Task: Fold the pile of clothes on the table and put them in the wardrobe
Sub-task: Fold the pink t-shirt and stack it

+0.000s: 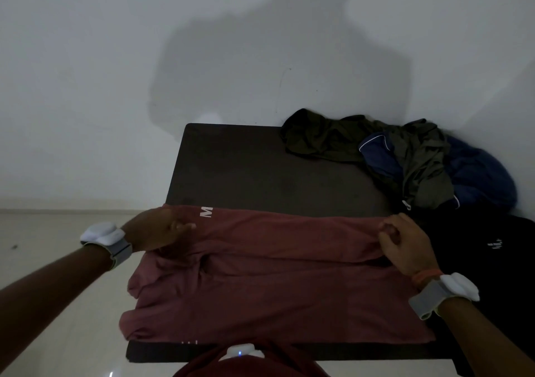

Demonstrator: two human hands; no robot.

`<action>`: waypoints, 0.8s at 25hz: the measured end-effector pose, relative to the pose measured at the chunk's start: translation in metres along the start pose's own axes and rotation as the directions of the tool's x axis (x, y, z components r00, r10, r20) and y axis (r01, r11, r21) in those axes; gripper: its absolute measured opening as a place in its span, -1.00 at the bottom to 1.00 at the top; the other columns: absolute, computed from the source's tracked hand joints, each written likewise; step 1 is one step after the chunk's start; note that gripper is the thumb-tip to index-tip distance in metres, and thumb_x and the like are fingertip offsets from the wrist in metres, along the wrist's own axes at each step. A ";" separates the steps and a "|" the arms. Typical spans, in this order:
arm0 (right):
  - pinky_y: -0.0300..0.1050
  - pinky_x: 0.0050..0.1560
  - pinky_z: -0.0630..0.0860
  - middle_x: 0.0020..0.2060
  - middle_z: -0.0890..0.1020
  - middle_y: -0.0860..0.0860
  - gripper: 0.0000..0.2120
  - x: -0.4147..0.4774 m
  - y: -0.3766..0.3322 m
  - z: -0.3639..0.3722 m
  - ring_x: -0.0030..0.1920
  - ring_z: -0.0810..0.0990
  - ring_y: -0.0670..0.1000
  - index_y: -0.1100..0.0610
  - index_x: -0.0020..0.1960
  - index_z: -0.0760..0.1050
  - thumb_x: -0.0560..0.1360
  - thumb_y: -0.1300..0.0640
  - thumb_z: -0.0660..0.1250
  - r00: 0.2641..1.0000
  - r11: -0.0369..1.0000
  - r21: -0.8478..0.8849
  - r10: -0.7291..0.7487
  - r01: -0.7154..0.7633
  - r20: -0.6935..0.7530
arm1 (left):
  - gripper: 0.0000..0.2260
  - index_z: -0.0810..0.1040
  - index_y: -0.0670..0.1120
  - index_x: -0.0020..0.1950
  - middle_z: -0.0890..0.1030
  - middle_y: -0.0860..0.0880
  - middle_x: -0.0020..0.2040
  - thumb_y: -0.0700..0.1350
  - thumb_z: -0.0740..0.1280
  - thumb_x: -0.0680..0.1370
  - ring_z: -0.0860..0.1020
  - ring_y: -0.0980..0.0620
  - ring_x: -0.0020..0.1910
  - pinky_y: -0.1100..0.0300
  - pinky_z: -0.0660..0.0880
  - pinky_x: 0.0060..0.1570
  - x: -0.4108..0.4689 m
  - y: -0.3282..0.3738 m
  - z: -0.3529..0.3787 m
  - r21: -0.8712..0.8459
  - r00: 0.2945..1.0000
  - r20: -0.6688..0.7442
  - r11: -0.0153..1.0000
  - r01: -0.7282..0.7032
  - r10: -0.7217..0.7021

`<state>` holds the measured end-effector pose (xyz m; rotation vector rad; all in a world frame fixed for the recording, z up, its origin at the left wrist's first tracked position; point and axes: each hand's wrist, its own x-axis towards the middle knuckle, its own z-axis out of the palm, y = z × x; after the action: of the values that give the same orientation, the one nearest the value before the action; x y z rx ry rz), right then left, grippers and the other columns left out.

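A dusty-red cotton T-shirt [275, 284] with white lettering lies spread across the near half of the dark rectangular counter [260, 168]. Its far part is raised into a long fold running from side to side. The left hand [162, 229] grips that fold at its left end, its fingers [185, 226] curled into the cloth. The right hand [405, 243] pinches the fold at its right end, its fingers [389, 227] bunched round a small gather of fabric. Each wrist carries a grey strap with a white device.

The task looks to be at an early stage. This shirt is only partly folded, with loose creases across its middle and a sleeve bulging at the left edge. At the far right corner a crumpled pile of olive-green and navy-blue garments [411, 159] lies untouched against the wall. A black garment with a small pale print [492, 255] lies just beside the right hand. It seems flat, though I cannot tell whether it is folded. No wardrobe is in view, so putting the clothes away is not yet done.
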<state>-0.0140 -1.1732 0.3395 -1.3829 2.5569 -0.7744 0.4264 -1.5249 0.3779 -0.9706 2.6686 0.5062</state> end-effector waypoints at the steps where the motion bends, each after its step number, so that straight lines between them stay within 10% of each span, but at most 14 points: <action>1: -0.07 -0.13 0.48 -0.10 0.50 0.01 -0.90 0.009 0.004 0.005 -0.14 0.52 0.05 0.14 0.01 0.57 0.50 0.20 0.34 1.000 1.000 -0.024 0.017 -0.017 -0.019 | -0.55 0.55 0.03 0.10 0.56 0.09 -0.09 0.33 0.10 0.55 0.56 0.06 -0.14 0.15 0.49 -0.14 0.005 -0.004 0.003 0.002 0.996 -0.089 1.000 -0.016 0.016; 5: -0.01 0.03 0.53 0.16 0.52 0.14 -0.63 0.033 0.029 0.021 0.05 0.58 0.19 0.19 0.32 0.55 0.52 0.28 0.36 0.986 0.984 -0.142 0.126 -0.111 0.107 | -0.63 0.58 -0.11 0.26 0.61 -0.13 0.15 0.05 0.23 0.57 0.57 -0.20 0.09 -0.07 0.57 0.02 0.032 -0.024 0.021 0.128 0.969 -0.234 0.990 -0.050 0.080; 10: -0.12 -0.08 0.42 -0.08 0.57 0.05 -0.95 0.052 0.032 0.021 -0.06 0.60 0.16 0.10 -0.03 0.63 0.51 0.20 0.43 0.969 0.981 -0.195 0.048 0.000 0.243 | -0.91 0.64 -0.08 -0.04 0.63 -0.09 -0.07 -0.08 0.45 0.52 0.60 -0.18 -0.09 -0.02 0.54 -0.11 0.049 -0.025 0.024 0.190 0.972 -0.198 0.978 -0.089 0.127; 20: 0.02 -0.13 0.50 0.09 0.52 0.21 -0.82 0.059 0.026 0.037 -0.04 0.57 0.29 0.23 0.13 0.59 0.57 0.26 0.27 0.972 0.960 -0.153 0.229 -0.234 -0.052 | -0.76 0.50 -0.12 -0.18 0.55 -0.15 -0.19 -0.01 0.13 0.43 0.54 -0.26 -0.19 -0.06 0.44 -0.22 0.042 0.009 0.033 0.100 0.899 -0.422 0.979 0.175 -0.118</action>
<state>-0.0540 -1.2229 0.3017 -1.0862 2.7933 -0.5705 0.3932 -1.5291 0.3352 -1.3546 2.9088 0.0849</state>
